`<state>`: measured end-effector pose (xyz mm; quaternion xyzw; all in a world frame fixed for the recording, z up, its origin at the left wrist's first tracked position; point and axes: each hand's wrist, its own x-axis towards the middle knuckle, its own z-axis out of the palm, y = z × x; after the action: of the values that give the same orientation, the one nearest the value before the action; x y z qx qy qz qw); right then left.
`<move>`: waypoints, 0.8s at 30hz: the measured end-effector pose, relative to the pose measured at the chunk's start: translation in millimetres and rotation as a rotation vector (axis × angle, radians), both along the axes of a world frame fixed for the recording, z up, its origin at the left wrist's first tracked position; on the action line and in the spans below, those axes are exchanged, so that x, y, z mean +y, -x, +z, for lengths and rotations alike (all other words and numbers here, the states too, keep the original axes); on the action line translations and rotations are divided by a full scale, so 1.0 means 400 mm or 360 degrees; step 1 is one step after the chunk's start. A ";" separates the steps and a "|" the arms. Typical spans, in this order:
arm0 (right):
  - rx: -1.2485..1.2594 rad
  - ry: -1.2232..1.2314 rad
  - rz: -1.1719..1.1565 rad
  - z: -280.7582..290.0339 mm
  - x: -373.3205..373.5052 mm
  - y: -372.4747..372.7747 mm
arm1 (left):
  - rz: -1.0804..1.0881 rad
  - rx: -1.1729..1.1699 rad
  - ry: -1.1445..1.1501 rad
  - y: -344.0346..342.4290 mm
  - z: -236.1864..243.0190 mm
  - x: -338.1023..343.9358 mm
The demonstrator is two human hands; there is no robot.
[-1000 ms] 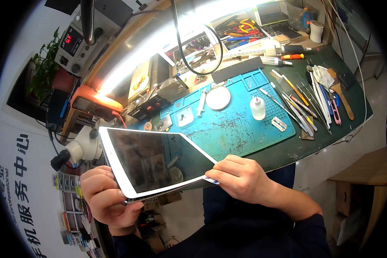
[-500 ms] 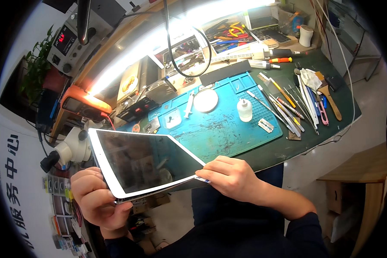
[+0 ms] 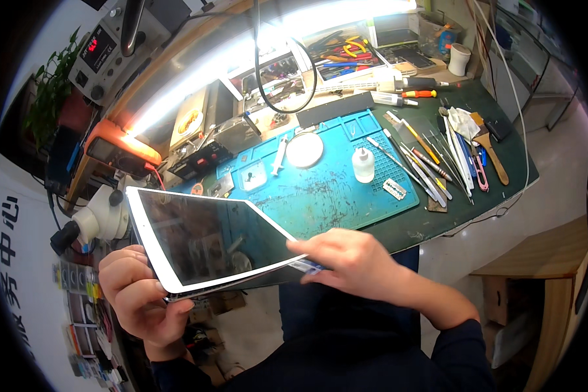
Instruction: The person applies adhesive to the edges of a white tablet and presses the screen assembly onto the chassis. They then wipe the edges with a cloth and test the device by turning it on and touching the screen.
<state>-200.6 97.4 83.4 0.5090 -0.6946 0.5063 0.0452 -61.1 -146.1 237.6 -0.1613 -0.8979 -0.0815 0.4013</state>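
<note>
Tablet between both hands' grip

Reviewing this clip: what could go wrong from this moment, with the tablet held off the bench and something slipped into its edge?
1. The tablet is held in the air past the bench edge by the left hand at one corner; a slip could drop it.
2. The right hand works a thin blue piece into the seam; the white-framed glass might crack if forced.

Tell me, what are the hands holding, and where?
A white-framed tablet. The left hand grips its near left corner; the right hand fingers pinch its near right edge.
</note>
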 end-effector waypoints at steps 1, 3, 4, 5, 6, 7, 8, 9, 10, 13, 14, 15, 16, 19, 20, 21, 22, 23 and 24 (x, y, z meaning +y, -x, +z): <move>-0.0125 -0.0075 0.0032 0.015 0.023 0.008 | 0.0008 -0.0009 0.0001 -0.008 -0.004 -0.004; -0.0422 -0.0064 0.0005 0.040 0.076 0.046 | 0.0032 -0.0011 0.0007 -0.033 -0.009 -0.006; -0.0454 -0.0035 -0.0142 0.035 0.105 0.075 | 0.0001 -0.0012 -0.0014 -0.031 -0.030 -0.012; -0.0270 0.0038 -0.0399 0.033 0.121 0.109 | 0.0018 -0.0010 -0.0034 -0.043 -0.037 -0.011; 0.0010 0.0064 -0.0784 0.044 0.115 0.131 | 0.0026 0.0021 -0.0073 -0.055 -0.049 -0.014; 0.0208 0.0015 -0.0897 0.044 0.094 0.162 | 0.0051 0.0047 -0.0107 -0.074 -0.067 -0.017; 0.0288 -0.0051 -0.0940 0.035 0.085 0.181 | 0.0049 0.0087 -0.0147 -0.082 -0.086 -0.022; 0.0362 -0.0118 -0.0983 0.025 0.076 0.197 | 0.0116 0.0189 -0.0173 -0.089 -0.113 -0.012; 0.0299 -0.0205 -0.0924 0.003 0.068 0.207 | 0.0161 0.0330 -0.0217 -0.098 -0.151 -0.015; 0.0146 -0.0237 -0.0793 -0.003 0.066 0.202 | 0.0129 0.0574 -0.0389 -0.115 -0.216 -0.010; 0.0099 -0.0213 -0.0754 0.002 0.065 0.191 | 0.0154 0.0735 -0.0465 -0.107 -0.239 0.000; 0.0260 -0.0083 -0.0674 0.009 0.057 0.167 | 0.0151 0.0839 -0.0545 -0.103 -0.258 0.007; 0.0234 -0.0059 -0.0540 0.014 0.046 0.143 | 0.0152 0.0946 -0.0610 -0.099 -0.270 0.016; 0.0243 -0.0081 -0.0283 0.028 0.035 0.072 | 0.0181 0.1288 -0.0654 -0.044 -0.293 0.032; 0.0304 -0.0106 -0.0225 0.034 0.028 0.057 | 0.0202 0.1387 -0.0602 -0.043 -0.305 0.025; 0.0365 -0.0132 -0.0166 0.038 0.021 0.046 | 0.0224 0.1485 -0.0550 -0.044 -0.322 0.013; 0.0427 -0.0141 -0.0141 0.040 0.015 0.038 | 0.0164 0.1499 -0.0600 -0.037 -0.320 0.019; 0.0490 -0.0149 -0.0115 0.042 0.009 0.031 | 0.0098 0.1516 -0.0648 -0.030 -0.318 0.023; 0.0552 -0.0158 -0.0087 0.041 0.004 0.028 | 0.0100 0.1522 -0.0644 -0.031 -0.321 0.023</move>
<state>-211.9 99.0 99.9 0.5712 -0.7142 0.3746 0.1528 -48.7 -137.0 109.1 -0.0724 -0.5848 -0.1586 0.7922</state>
